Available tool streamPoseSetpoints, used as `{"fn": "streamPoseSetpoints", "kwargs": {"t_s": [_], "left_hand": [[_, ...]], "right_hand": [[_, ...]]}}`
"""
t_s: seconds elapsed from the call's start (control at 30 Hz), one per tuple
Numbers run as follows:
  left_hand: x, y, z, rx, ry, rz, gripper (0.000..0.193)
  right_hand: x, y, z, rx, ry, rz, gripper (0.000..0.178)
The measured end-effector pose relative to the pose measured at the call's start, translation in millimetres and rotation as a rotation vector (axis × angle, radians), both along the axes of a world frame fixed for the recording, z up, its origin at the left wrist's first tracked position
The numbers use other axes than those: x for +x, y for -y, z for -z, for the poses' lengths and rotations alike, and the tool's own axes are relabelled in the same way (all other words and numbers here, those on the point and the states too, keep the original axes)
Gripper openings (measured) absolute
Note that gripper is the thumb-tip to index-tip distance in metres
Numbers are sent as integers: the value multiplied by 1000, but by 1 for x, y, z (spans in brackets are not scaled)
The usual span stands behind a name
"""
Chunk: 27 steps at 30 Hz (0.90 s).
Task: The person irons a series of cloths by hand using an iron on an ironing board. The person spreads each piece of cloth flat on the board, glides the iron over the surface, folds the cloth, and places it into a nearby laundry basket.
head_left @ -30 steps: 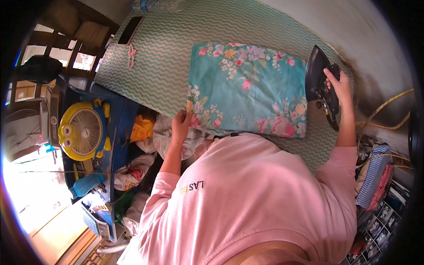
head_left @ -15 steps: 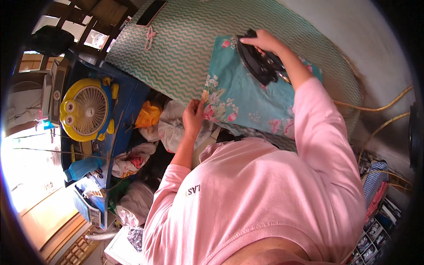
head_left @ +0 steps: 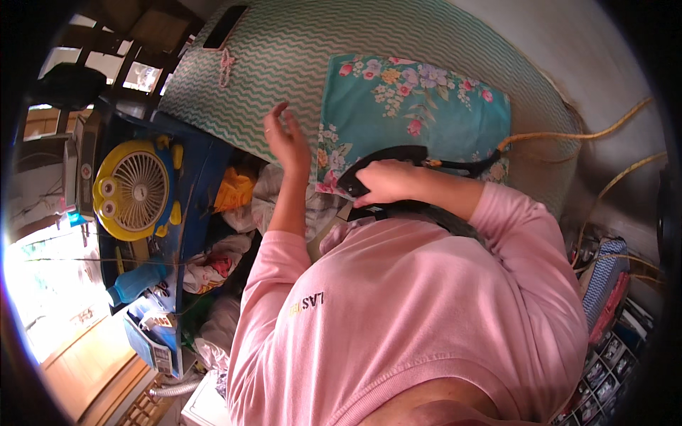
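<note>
Teal cloth [head_left: 447, 128] with pink flowers [head_left: 414, 127]

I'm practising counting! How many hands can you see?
2: the left hand is open, left of the flowered cloth; the right hand holds the black iron.

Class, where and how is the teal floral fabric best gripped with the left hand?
Probably pinch the flat teal floral fabric at its upper-left corner, coming from the left: that corner lies uncovered and near the open left hand, while the right hand holds the black corded iron over the lower part.
</note>
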<state>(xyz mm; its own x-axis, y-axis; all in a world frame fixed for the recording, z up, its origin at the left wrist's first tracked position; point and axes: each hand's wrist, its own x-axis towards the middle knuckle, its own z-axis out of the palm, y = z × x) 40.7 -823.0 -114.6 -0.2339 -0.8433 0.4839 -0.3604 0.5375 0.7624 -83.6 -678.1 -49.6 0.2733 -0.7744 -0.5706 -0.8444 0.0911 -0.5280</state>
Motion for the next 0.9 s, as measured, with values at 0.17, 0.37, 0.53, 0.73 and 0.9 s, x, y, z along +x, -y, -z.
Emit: {"fn": "streamPoseSetpoints", "kwargs": {"t_s": [0.17,0.37,0.53,0.73,0.9], "left_hand": [[-50,-15,14,-400,658,323,42],[-61,-17,48,-325,856,442,56],[-59,-15,49,-334,921,422,55],[-80,0,36,-370,790,404,41],[-157,6,18,-522,677,524,32]], "right_hand": [[-97,-17,4,-150,-7,515,52],[-267,-43,14,-229,115,1146,49],[-222,-75,9,-128,103,1051,49],[-108,-142,2,-134,105,676,53],[-178,-164,15,-144,12,1107,55]]}}
